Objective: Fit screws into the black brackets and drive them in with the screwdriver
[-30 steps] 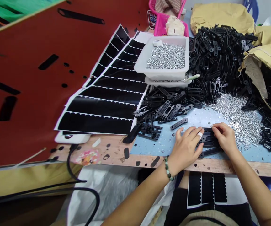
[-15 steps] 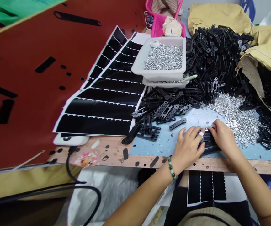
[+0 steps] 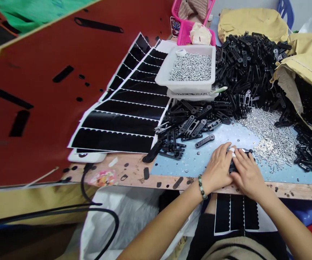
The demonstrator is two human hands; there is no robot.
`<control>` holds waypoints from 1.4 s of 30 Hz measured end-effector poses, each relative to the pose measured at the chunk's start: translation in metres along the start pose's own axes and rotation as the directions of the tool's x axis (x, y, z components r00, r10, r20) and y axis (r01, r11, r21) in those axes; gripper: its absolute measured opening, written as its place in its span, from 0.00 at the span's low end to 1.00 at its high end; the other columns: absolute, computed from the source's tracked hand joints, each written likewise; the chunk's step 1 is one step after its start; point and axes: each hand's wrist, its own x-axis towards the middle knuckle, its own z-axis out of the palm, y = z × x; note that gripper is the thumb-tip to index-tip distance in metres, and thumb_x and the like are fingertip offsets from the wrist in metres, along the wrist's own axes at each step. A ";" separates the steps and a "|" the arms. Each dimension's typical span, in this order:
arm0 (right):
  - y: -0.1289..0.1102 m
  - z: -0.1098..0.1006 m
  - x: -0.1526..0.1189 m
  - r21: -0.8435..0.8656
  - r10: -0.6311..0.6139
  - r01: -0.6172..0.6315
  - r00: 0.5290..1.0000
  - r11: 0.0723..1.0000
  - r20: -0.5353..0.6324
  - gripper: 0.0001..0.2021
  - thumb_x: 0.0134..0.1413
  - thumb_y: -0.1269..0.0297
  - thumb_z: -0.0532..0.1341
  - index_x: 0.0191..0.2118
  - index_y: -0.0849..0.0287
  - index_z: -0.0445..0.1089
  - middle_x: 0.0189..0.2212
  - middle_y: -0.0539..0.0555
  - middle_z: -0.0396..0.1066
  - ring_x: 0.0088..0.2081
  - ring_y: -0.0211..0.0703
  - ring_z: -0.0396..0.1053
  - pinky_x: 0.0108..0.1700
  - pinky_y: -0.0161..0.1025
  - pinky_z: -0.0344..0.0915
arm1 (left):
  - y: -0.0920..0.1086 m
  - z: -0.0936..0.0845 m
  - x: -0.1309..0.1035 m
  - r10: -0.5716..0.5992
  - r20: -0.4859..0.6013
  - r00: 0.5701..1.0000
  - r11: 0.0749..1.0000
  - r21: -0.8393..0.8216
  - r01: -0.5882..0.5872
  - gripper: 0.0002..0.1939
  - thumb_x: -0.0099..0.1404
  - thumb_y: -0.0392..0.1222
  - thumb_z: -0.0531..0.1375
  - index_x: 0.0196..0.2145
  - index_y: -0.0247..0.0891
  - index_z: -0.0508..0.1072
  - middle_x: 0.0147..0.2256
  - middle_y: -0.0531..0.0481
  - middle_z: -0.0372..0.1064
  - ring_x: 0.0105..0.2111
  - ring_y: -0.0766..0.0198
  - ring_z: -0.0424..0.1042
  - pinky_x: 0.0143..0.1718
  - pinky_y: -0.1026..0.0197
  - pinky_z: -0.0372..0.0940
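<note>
Black plastic parts [image 3: 232,167] lie on the blue mat [image 3: 177,167] near the table's front edge, mostly covered by my hands. My left hand [image 3: 219,168], with a green bead bracelet at the wrist and a white band on one finger, is closed against their left side. From the right, my right hand [image 3: 249,176] lies over them, its fingers spread towards the left fingertips. Just beyond the hands is a loose black link [image 3: 204,141]. To the right spreads a heap of small silver screws and nuts [image 3: 276,144].
A white tub of screws [image 3: 188,85] stands behind, beside a large pile of black links [image 3: 249,65]. Black sticker sheets [image 3: 118,124] lie at left against a red board [image 3: 47,108]. Yellow sacks [image 3: 253,23] and pink baskets [image 3: 182,34] are at the back.
My right hand has moved left and turned flatter over the black parts, so less of them shows. My left hand stays beside them. The whole view has shifted slightly.
</note>
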 end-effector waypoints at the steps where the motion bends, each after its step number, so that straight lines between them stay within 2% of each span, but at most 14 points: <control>1: -0.002 0.000 -0.001 -0.032 -0.040 0.041 0.999 0.999 0.035 0.25 0.63 0.60 0.51 0.63 0.61 0.55 0.64 0.63 0.54 0.66 0.54 0.49 0.64 0.60 0.51 | 0.000 0.001 0.001 0.010 0.008 1.000 1.000 0.007 -0.010 0.33 0.52 0.38 0.60 0.56 0.28 0.59 0.55 0.32 0.57 0.57 0.44 0.57 0.58 0.43 0.56; 9: 0.005 -0.004 -0.013 -0.132 0.070 -0.066 0.997 0.989 0.027 0.21 0.64 0.64 0.49 0.61 0.59 0.59 0.63 0.61 0.55 0.65 0.56 0.50 0.62 0.66 0.47 | 0.004 0.002 0.003 0.023 0.017 1.000 0.998 0.059 -0.024 0.34 0.51 0.43 0.60 0.55 0.30 0.59 0.54 0.34 0.58 0.56 0.43 0.57 0.59 0.40 0.52; 14: 0.023 -0.010 -0.025 0.114 0.143 -0.119 0.961 0.986 -0.235 0.22 0.64 0.64 0.49 0.62 0.56 0.56 0.61 0.62 0.59 0.65 0.54 0.52 0.61 0.61 0.54 | 0.005 -0.001 0.005 0.011 -0.005 1.000 1.000 -0.001 -0.011 0.35 0.52 0.44 0.63 0.55 0.31 0.59 0.53 0.34 0.59 0.55 0.42 0.58 0.58 0.41 0.53; 18: 0.034 -0.025 -0.017 0.334 0.158 0.006 0.873 0.943 -0.462 0.21 0.64 0.59 0.49 0.61 0.53 0.56 0.58 0.62 0.61 0.61 0.53 0.58 0.57 0.58 0.60 | 0.009 -0.025 0.001 -0.092 0.045 0.995 0.949 -0.299 0.101 0.33 0.55 0.46 0.63 0.55 0.32 0.59 0.53 0.36 0.58 0.56 0.45 0.56 0.58 0.43 0.53; 20: 0.031 -0.027 -0.008 0.394 0.055 0.148 0.886 0.907 -0.460 0.22 0.63 0.52 0.48 0.60 0.53 0.57 0.55 0.62 0.63 0.56 0.53 0.64 0.53 0.55 0.65 | 0.012 -0.038 -0.003 -0.093 0.260 0.961 0.801 -0.554 0.227 0.28 0.59 0.50 0.60 0.54 0.35 0.62 0.51 0.40 0.62 0.54 0.49 0.59 0.56 0.46 0.55; 23: 0.016 -0.021 0.008 0.453 -0.029 0.249 0.898 0.856 -0.438 0.20 0.62 0.48 0.48 0.51 0.54 0.63 0.43 0.58 0.72 0.39 0.46 0.73 0.38 0.44 0.70 | 0.015 -0.048 -0.010 0.024 0.616 0.787 0.407 -0.725 0.555 0.23 0.60 0.57 0.57 0.46 0.37 0.69 0.42 0.46 0.68 0.43 0.55 0.67 0.45 0.54 0.63; 25: 0.004 -0.013 0.017 0.485 0.103 0.113 0.912 0.867 -0.397 0.16 0.63 0.52 0.49 0.41 0.55 0.67 0.32 0.53 0.72 0.29 0.41 0.71 0.32 0.38 0.66 | 0.013 -0.048 -0.014 -0.011 0.715 0.699 0.188 -0.685 0.703 0.25 0.59 0.61 0.56 0.42 0.36 0.71 0.36 0.47 0.70 0.36 0.59 0.67 0.35 0.60 0.64; 27: -0.003 -0.007 0.025 0.517 0.289 -0.106 0.913 0.850 -0.289 0.16 0.63 0.54 0.50 0.32 0.57 0.67 0.24 0.49 0.68 0.25 0.38 0.66 0.30 0.35 0.62 | 0.009 -0.049 -0.019 -0.105 0.739 0.666 0.095 -0.659 0.746 0.30 0.61 0.65 0.51 0.42 0.35 0.71 0.35 0.46 0.70 0.34 0.59 0.68 0.32 0.60 0.64; 28: -0.005 -0.004 0.029 0.525 0.364 -0.203 0.904 0.827 -0.223 0.17 0.62 0.53 0.50 0.29 0.57 0.67 0.21 0.48 0.65 0.24 0.37 0.63 0.29 0.34 0.59 | 0.006 -0.050 -0.021 -0.160 0.727 0.668 0.117 -0.658 0.744 0.32 0.62 0.67 0.47 0.43 0.34 0.71 0.36 0.44 0.70 0.34 0.58 0.69 0.32 0.59 0.65; 30: -0.005 0.000 0.035 0.507 0.459 -0.345 0.881 0.790 -0.117 0.19 0.60 0.52 0.51 0.23 0.57 0.64 0.16 0.45 0.59 0.21 0.36 0.58 0.27 0.34 0.54 | 0.002 -0.054 -0.027 -0.338 0.604 0.722 0.322 -0.646 0.692 0.34 0.64 0.67 0.44 0.47 0.34 0.69 0.39 0.41 0.71 0.37 0.54 0.71 0.36 0.53 0.68; 32: -0.003 0.002 0.040 0.443 0.519 -0.440 0.852 0.781 -0.068 0.20 0.60 0.52 0.51 0.21 0.57 0.62 0.14 0.45 0.56 0.20 0.36 0.55 0.26 0.34 0.51 | 0.003 -0.053 -0.033 -0.486 0.257 0.835 0.667 -0.508 0.545 0.32 0.64 0.63 0.50 0.53 0.34 0.65 0.46 0.39 0.68 0.46 0.50 0.69 0.46 0.48 0.66; 34: -0.002 0.004 0.044 0.348 0.544 -0.499 0.838 0.794 -0.042 0.20 0.61 0.53 0.51 0.21 0.57 0.63 0.15 0.45 0.57 0.20 0.37 0.55 0.27 0.35 0.49 | 0.007 -0.045 -0.036 -0.365 -0.063 0.929 0.914 -0.212 0.345 0.37 0.59 0.59 0.58 0.59 0.34 0.59 0.56 0.35 0.60 0.57 0.45 0.59 0.57 0.43 0.56; 37: -0.006 0.002 0.048 0.149 0.536 -0.528 0.844 0.836 -0.014 0.19 0.63 0.56 0.50 0.24 0.57 0.67 0.17 0.49 0.62 0.21 0.39 0.57 0.28 0.37 0.49 | 0.016 -0.022 -0.035 -0.099 -0.060 0.993 0.989 0.105 0.105 0.45 0.55 0.57 0.63 0.63 0.34 0.53 0.63 0.34 0.48 0.65 0.42 0.44 0.62 0.36 0.41; 42: -0.004 -0.009 0.042 -0.067 0.323 -0.346 0.918 0.936 -0.228 0.16 0.64 0.57 0.51 0.37 0.60 0.73 0.37 0.62 0.70 0.38 0.50 0.65 0.38 0.42 0.59 | 0.020 -0.003 -0.025 -0.092 0.007 0.996 0.979 0.182 0.089 0.33 0.58 0.49 0.62 0.59 0.36 0.60 0.58 0.38 0.59 0.60 0.47 0.53 0.62 0.39 0.42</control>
